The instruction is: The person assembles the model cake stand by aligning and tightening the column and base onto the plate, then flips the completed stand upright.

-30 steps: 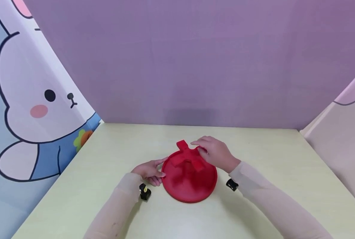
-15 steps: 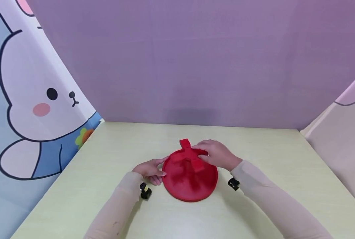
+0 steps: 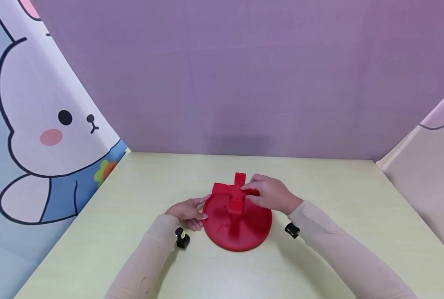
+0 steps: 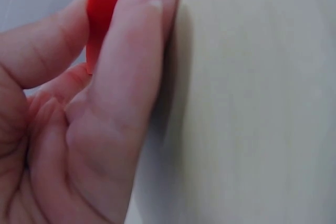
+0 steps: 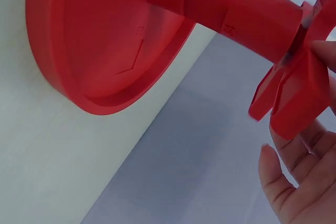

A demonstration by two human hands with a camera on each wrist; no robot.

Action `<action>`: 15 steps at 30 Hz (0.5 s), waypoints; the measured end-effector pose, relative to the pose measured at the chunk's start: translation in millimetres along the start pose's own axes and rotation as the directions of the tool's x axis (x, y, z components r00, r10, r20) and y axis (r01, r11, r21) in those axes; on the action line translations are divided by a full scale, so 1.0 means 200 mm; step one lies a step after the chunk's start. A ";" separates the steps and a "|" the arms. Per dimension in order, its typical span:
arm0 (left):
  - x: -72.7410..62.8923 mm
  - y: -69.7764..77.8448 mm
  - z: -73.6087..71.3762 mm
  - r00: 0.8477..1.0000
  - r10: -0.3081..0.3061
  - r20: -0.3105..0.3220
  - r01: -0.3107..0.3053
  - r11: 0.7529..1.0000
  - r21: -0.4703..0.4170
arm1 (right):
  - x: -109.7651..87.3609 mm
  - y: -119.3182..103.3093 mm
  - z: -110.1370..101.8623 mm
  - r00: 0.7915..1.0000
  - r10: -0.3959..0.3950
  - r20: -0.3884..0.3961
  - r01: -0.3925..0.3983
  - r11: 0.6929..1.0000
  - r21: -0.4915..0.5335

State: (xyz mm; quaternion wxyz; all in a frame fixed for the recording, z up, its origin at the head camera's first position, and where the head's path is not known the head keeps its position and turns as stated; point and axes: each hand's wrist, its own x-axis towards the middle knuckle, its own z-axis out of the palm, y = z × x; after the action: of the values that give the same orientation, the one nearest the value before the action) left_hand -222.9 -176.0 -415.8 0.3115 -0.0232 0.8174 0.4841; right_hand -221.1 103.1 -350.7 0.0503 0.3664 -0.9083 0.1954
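Note:
In the head view a red round base (image 3: 222, 236) with a raised rim lies on the table. Out of it rises a thick red post (image 5: 262, 22), marked 33 and 34 in the right wrist view. A cross-shaped red knob (image 3: 235, 192) with stubby arms tops the post. My left hand (image 3: 186, 212) pinches the left rim of the base, thumb on one side and fingers on the other. Over the knob's right side, my right hand (image 3: 272, 193) grips one arm between thumb and forefinger; the other fingers partly hide behind that arm in the right wrist view.
The pale wooden table (image 3: 162, 174) ends at a purple backdrop (image 3: 244, 83). A cloth with a cartoon rabbit (image 3: 53, 112) hangs along the left, and a pale cloth (image 3: 431, 174) along the right. Black camera mounts (image 3: 182, 239) sit at both wrists.
The knob has turned clockwise seen from above, its far arm swinging right and its near arm left. Both hands and the base have stayed nearly in place.

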 end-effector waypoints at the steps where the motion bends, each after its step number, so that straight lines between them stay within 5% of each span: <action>1: 0.00 0.00 0.00 1.000 -0.004 -0.004 0.004 1.000 0.001 | 0.00 0.00 0.00 1.000 0.003 0.001 -0.003 1.000 -0.007; 15: 0.04 0.00 0.00 1.000 -0.018 -0.012 0.018 1.000 -0.018 | -0.01 -0.03 -0.02 0.996 0.038 0.075 -0.042 0.998 0.051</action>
State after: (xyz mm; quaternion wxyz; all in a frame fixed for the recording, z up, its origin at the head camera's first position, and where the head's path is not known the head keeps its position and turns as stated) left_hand -228.6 -173.2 -420.1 0.3106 -0.0361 0.8147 0.4884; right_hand -216.1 101.9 -345.7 0.0031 0.3565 -0.9112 0.2064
